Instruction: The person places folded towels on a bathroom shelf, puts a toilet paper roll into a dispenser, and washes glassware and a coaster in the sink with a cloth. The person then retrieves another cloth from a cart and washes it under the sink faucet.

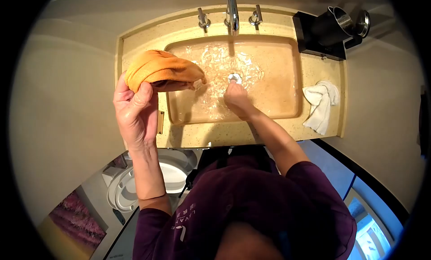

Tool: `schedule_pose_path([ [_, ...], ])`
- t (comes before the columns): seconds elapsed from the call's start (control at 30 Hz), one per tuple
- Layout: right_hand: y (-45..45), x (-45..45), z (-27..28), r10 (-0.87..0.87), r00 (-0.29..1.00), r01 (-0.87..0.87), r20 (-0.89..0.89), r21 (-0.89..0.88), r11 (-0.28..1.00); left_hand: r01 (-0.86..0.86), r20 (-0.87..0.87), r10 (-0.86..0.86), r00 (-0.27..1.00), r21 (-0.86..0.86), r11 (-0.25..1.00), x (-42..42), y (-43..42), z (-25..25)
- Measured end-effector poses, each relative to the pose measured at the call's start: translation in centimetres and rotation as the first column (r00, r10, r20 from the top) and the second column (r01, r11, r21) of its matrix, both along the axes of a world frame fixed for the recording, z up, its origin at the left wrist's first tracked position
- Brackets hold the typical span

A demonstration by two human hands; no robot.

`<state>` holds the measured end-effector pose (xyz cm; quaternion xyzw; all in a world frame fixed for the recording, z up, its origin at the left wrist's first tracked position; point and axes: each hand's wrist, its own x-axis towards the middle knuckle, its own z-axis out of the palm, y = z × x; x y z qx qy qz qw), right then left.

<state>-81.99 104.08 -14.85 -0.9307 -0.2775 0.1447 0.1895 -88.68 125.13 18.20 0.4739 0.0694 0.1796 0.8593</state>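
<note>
My left hand [137,109] is raised over the left end of the sink, its thumb and fingers gripping a folded orange cloth [164,69]. The cloth hangs to the right over the basin, and its underside is in shadow. Down in the rectangular beige sink [287,111], my right hand [238,98] is closed, with its fingertips at the shiny round drain stopper [234,77]. Clear, rippling water [211,62] lies around that hand. A chrome faucet [232,15] stands behind the basin, pointing toward me.
Two chrome tap handles [203,19] flank the faucet. At the back right, a black kettle [332,26] sits on a black tray [310,44]. A white towel [321,105] lies crumpled on the right counter. Below left is a white toilet [173,177].
</note>
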Motion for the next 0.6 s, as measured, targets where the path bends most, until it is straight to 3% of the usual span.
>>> schedule_pose_path([
  [0.1,-0.3,-0.4,-1.4,-0.024,0.988,0.010,0.151,0.095,0.995,0.049,-0.002,-0.049,0.999,-0.012,0.999,0.4,0.5,-1.1],
  [0.2,-0.8,-0.5,-1.2,0.096,0.954,-0.128,0.285,0.093,0.987,0.078,-0.038,-0.078,0.996,-0.021,0.997,0.4,1.0,-2.3],
  [0.27,-1.0,-0.5,-1.9,0.068,0.869,-0.136,0.489,0.103,0.985,0.092,-0.048,-0.093,0.995,-0.022,0.996,0.2,1.0,-2.8],
  [0.37,-1.1,-0.4,-1.2,0.053,0.887,-0.063,0.459,0.007,0.998,0.086,-0.070,-0.085,0.994,0.007,0.996,0.2,0.9,-2.2],
  [0.47,-1.1,-0.3,-1.8,0.003,0.901,-0.038,0.433,0.072,0.997,0.048,-0.106,-0.051,0.993,-0.034,0.998,0.4,0.2,-1.4],
  [0.6,-0.6,-1.3,1.9,-0.038,0.948,0.014,0.316,0.077,0.997,0.100,-0.064,-0.110,0.992,-0.145,0.984,0.7,-0.2,-2.0],
])
